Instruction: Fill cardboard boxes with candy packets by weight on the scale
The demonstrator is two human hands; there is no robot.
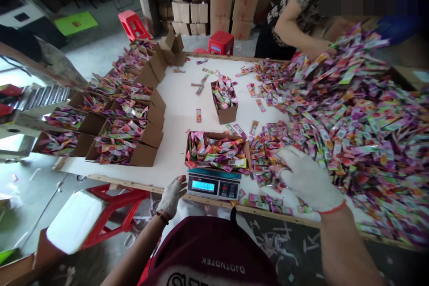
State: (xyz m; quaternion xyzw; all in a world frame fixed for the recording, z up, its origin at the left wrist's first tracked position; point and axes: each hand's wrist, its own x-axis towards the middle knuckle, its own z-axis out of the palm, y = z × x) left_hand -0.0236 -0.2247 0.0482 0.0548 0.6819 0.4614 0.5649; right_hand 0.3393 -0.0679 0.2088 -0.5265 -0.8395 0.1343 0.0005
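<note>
My left hand, in a white glove with bare fingertips, is open beside the left end of a digital scale. It holds nothing. On the scale rests an open cardboard box filled with small colourful packets. My right hand, in a white glove with a red-edged cuff, is over the loose packets just right of that box. Its fingers look apart, slightly blurred, and no packet shows between them. The scale's blue display is lit.
A smaller filled box stands behind the scale. Several packed boxes line the left of the white table. A big packet heap covers the right, where another person's arm reaches in. Red stools stand around.
</note>
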